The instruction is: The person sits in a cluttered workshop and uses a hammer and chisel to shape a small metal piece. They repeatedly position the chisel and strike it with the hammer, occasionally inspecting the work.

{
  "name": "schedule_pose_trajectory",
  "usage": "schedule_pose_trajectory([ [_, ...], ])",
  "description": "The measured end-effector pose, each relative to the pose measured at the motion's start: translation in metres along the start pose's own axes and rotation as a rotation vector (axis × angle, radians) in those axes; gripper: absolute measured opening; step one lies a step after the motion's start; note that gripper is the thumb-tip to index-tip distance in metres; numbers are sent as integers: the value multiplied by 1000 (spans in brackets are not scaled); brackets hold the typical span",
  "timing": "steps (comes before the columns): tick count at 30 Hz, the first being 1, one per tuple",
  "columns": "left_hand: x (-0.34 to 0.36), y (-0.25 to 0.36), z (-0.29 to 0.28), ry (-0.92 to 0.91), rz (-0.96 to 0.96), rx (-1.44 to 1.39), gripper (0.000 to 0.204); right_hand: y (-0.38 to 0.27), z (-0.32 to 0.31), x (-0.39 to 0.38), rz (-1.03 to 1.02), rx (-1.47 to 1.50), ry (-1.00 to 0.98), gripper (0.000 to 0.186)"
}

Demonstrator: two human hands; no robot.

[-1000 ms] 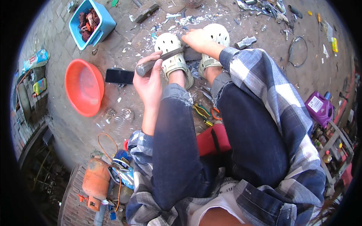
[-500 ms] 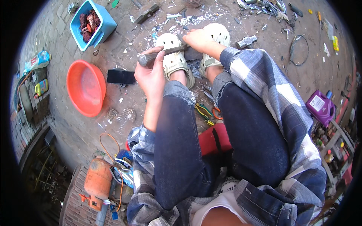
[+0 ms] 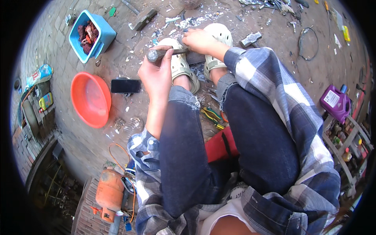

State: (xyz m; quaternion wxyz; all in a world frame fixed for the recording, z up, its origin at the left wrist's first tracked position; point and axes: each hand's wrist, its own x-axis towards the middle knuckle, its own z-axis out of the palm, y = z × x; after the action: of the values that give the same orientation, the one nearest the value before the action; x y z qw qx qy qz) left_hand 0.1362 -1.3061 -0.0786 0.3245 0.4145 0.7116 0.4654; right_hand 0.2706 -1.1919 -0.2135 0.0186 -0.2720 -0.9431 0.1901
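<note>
My left hand (image 3: pixel 157 73) is closed around a dark metal rod-like tool (image 3: pixel 164 53), held level above my left sandal (image 3: pixel 178 62). My right hand (image 3: pixel 199 40) rests on the ground between the two pale sandals, fingers curled over the tool's far tip and a dark piece there; what it holds is hidden. I am crouched low, knees in dark jeans, sleeves of a blue plaid shirt. White metal scraps (image 3: pixel 188 20) lie scattered on the ground just beyond my feet.
A black phone (image 3: pixel 125 85) lies left of my hand beside an orange basin (image 3: pixel 91 99). A blue bin of reddish scrap (image 3: pixel 91 35) stands farther back. Pliers (image 3: pixel 212 114) lie between my feet, a hammer head (image 3: pixel 250 38) to the right, a purple jug (image 3: pixel 335 102) far right.
My left hand has lifted the tool up and toward the right hand, from beside the left sandal to above it. The right hand has stayed put.
</note>
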Motion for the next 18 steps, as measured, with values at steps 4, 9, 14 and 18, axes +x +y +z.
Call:
schedule_pose_trajectory([
  [4, 3, -14, -15, 90, -72, -7, 11, -5, -50, -39, 216, 278, 631, 22],
  [9, 11, -42, -22, 133, -88, -257, 9, 68, -20, -186, 937, 9, 651, 35],
  [14, 5, -38, -25, 90, -61, -225, 7, 76, 17, -271, 1228, 53, 298, 44],
  [18, 1, -40, -33, 94, -125, -229, 12, 72, 10, -258, 1277, 102, 47, 52],
])
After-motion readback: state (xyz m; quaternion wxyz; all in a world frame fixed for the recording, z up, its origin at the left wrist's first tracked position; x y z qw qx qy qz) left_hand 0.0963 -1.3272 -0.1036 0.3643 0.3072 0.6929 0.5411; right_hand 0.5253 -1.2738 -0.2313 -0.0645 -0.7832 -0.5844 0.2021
